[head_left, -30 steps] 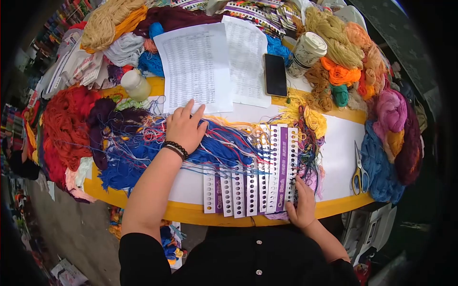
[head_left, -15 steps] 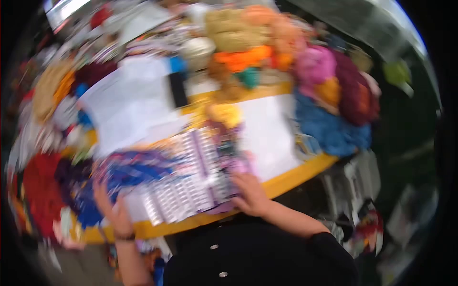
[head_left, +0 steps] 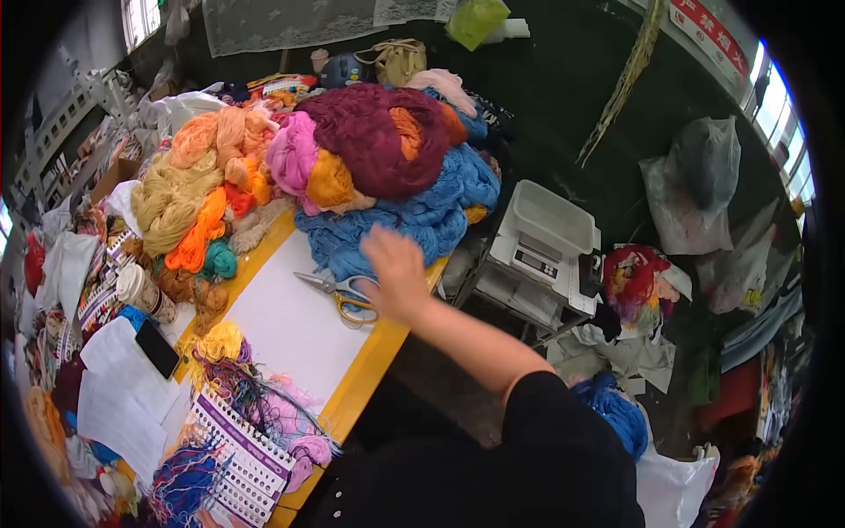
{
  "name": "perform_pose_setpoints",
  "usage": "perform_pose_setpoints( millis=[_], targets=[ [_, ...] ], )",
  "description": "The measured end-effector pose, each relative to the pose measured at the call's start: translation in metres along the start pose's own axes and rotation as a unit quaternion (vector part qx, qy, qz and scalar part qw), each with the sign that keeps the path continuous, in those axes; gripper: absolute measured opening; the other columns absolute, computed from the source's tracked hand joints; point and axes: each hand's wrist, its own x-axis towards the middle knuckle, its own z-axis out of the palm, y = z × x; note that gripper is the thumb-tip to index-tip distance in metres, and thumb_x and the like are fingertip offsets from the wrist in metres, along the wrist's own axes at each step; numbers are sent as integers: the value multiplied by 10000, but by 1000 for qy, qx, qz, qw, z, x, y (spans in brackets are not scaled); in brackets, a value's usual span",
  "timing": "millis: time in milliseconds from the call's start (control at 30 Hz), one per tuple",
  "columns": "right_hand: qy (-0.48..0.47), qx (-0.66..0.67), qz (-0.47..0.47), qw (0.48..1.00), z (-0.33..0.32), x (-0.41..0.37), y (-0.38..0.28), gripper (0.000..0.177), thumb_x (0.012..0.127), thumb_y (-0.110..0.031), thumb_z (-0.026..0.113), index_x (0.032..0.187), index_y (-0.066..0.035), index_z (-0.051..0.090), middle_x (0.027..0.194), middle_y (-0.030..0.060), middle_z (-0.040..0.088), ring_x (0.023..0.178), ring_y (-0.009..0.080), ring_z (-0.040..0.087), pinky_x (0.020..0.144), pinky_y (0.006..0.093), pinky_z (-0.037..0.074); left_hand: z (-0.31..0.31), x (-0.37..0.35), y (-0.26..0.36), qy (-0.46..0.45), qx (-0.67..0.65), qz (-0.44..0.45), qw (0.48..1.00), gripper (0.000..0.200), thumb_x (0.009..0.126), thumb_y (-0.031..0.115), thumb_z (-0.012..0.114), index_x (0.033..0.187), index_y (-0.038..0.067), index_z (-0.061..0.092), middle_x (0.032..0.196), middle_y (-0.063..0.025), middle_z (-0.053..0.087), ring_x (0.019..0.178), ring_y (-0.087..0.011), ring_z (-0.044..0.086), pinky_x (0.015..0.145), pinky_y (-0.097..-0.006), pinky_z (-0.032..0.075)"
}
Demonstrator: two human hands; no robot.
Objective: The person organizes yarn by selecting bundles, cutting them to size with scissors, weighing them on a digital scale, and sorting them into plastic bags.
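Observation:
My right hand (head_left: 396,275), a little blurred, reaches over the table's right edge with its fingers stretched out and nothing seen in them. Just beside it lie scissors (head_left: 341,299) with one yellow and one grey-blue handle loop, on white paper (head_left: 282,317). Beyond the fingers spreads a heap of blue yarn (head_left: 431,216). At the bottom edge, a small bit of my left hand (head_left: 211,517) shows near a card with rows of holes (head_left: 255,453) and blue-purple thread (head_left: 185,480); its fingers are mostly hidden.
Maroon yarn (head_left: 378,141) and orange skeins (head_left: 211,229) pile up at the back. A black phone (head_left: 157,350) lies on papers (head_left: 123,405) at the left, near a lidded cup (head_left: 145,293). To the right stands a scale with a clear tray (head_left: 553,216).
The view has swung right. My right hand has left the punched card and moved over beside the scissors and blue yarn. My left hand has mostly dropped out of view.

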Motion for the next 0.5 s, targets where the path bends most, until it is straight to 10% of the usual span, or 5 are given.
perform_pose_setpoints(
  millis=[100, 200, 333, 500],
  targets=[
    [45, -163, 94, 981, 4, 72, 62, 885, 653, -249, 778, 1405, -118, 330, 1498, 194, 216, 1387, 347, 208, 1117, 508, 146, 12, 8, 4, 8, 33, 26, 999, 500, 909, 238, 608, 1274, -73, 467, 1320, -255, 449, 1249, -379, 400, 1071, -466, 292],
    [18, -231, 55, 971, 0, 112, 105, 546, 642, -269, 783, 1134, -163, 571, 1357, 104, 454, 1306, 309, 359, 1101, 551, 171, 17, 14, -3, 3, 72, 72, 995, 434, 913, 194, 594, 1236, -83, 509, 1301, -266, 478, 1222, -388, 434, 1060, -459, 314],
    [117, 99, 118, 981, -47, 192, 105, 314, 683, -205, 636, 960, -64, 678, 846, 149, 664, 819, 336, 640, 746, 402, 507, 15, 5, 3, -20, 30, 59, 998, 410, 920, 148, 565, 1254, -80, 498, 1308, -246, 487, 1210, -355, 467, 1013, -417, 379],
    [220, 311, 10, 925, -147, 338, 75, 241, 747, -39, 587, 975, -16, 661, 827, 54, 676, 733, 159, 625, 672, 285, 498, 7, 7, -13, -45, -71, -36, 996, 407, 922, 96, 490, 1300, -49, 443, 1309, -168, 484, 1122, -285, 520, 950, -367, 415]
  ],
)
